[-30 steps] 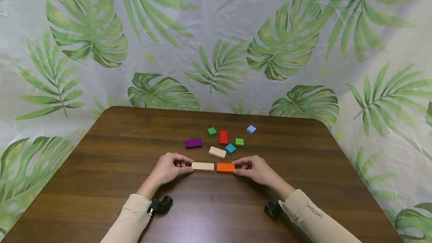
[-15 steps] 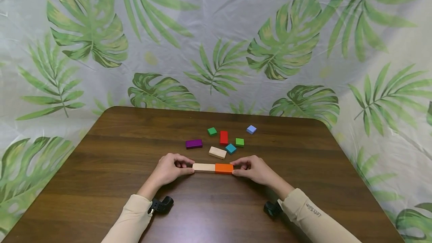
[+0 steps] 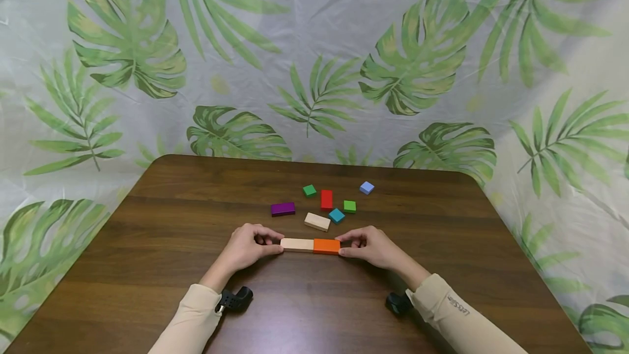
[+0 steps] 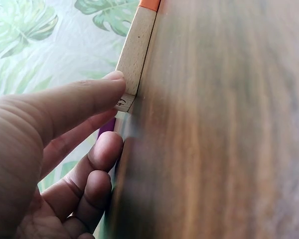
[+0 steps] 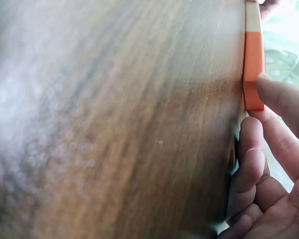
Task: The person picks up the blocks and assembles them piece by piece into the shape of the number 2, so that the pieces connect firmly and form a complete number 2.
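A plain wooden block (image 3: 297,244) and an orange block (image 3: 326,246) lie end to end on the table, their short ends meeting. My left hand (image 3: 249,246) pinches the outer end of the plain block between thumb and forefinger. At the opposite end, my right hand (image 3: 369,246) pinches the orange block the same way. The left wrist view shows the thumb on the side of the plain block (image 4: 138,50), near a small dark mark on its end. In the right wrist view the thumb presses the near corner of the orange block (image 5: 254,59).
Just beyond lie a second plain block (image 3: 317,222), a purple block (image 3: 283,209), a red block (image 3: 326,200) and small teal (image 3: 336,216), light green (image 3: 349,207), dark green (image 3: 309,190) and pale blue (image 3: 367,187) blocks. A leaf-patterned cloth (image 3: 324,42) hangs behind the brown table (image 3: 314,299).
The gap between the plain and orange blocks has closed: the orange one slid left and the plain one slightly right. Over the last half second both hands have stayed in place.
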Demonstrator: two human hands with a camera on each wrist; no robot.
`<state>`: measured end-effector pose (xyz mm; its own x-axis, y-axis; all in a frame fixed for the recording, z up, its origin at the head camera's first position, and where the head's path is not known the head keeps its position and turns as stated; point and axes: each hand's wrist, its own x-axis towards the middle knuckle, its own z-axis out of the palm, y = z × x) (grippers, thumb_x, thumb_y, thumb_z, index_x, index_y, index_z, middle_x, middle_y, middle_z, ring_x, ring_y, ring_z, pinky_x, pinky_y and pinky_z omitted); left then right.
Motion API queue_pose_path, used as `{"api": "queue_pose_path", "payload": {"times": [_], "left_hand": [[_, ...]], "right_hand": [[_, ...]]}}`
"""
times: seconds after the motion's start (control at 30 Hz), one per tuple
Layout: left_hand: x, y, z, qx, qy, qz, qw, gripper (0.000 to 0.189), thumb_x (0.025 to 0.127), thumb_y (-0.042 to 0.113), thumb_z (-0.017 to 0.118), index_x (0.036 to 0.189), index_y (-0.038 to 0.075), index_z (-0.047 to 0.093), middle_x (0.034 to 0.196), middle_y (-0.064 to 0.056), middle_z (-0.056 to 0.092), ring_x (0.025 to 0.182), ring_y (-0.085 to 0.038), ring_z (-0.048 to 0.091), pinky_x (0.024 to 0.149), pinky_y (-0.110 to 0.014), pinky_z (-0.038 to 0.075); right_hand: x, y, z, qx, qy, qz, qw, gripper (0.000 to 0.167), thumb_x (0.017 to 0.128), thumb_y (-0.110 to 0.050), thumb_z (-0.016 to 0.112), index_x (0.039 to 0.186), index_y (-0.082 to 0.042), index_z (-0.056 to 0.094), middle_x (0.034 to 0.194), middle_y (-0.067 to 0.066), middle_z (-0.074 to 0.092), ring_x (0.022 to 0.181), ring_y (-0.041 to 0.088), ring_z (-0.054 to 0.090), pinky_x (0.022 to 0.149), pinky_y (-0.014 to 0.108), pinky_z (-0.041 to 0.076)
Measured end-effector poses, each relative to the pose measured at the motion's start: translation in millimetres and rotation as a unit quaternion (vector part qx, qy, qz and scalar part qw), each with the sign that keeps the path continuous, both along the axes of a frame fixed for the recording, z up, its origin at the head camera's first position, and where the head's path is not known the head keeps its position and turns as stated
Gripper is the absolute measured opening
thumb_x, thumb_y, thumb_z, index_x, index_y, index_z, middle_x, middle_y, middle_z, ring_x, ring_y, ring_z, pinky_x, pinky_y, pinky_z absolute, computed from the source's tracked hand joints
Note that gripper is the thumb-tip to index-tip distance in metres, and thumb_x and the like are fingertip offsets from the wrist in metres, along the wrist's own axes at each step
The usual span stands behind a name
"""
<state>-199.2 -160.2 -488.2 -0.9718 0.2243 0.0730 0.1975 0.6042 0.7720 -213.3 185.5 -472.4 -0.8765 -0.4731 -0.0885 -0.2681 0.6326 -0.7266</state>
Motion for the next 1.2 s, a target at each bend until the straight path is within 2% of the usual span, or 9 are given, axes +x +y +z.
{"api": "queue_pose_path", "payload": {"times": [0.47,0.8,1.2], "left_hand": [[-0.7,1.3,0.1,-0.005,0.0,-0.002,1.0,0.017,0.083,0.025,0.094,0.098,0.024,0.088,0.078,0.009,0.067,0.073,-0.008,0.054,0.068,-0.024,0.041],[2.2,-7.1,3.2,0.0,-0.002,-0.003,1.0,0.019,0.082,0.026,0.094,0.1,0.022,0.087,0.079,0.006,0.068,0.073,-0.01,0.053,0.066,-0.025,0.041],[2.3,-1.1,-0.7,-0.001,0.001,-0.006,1.0,0.019,0.082,0.027,0.095,0.099,0.023,0.087,0.08,0.008,0.067,0.074,-0.008,0.053,0.068,-0.025,0.041]], "right_hand": [[0.2,4.3,1.2,-0.004,0.002,0.003,1.0,0.032,0.096,-0.029,0.082,0.123,-0.011,0.082,0.073,-0.005,0.058,0.067,0.01,0.049,0.059,0.021,0.037],[-1.1,-3.4,-0.3,-0.004,0.002,0.0,1.0,0.031,0.097,-0.029,0.082,0.123,-0.013,0.082,0.073,-0.005,0.056,0.068,0.011,0.05,0.06,0.021,0.038],[0.7,3.4,-3.5,-0.008,-0.006,-0.002,0.9999,0.031,0.097,-0.029,0.081,0.124,-0.013,0.081,0.074,-0.005,0.057,0.068,0.012,0.05,0.06,0.021,0.038]]}}
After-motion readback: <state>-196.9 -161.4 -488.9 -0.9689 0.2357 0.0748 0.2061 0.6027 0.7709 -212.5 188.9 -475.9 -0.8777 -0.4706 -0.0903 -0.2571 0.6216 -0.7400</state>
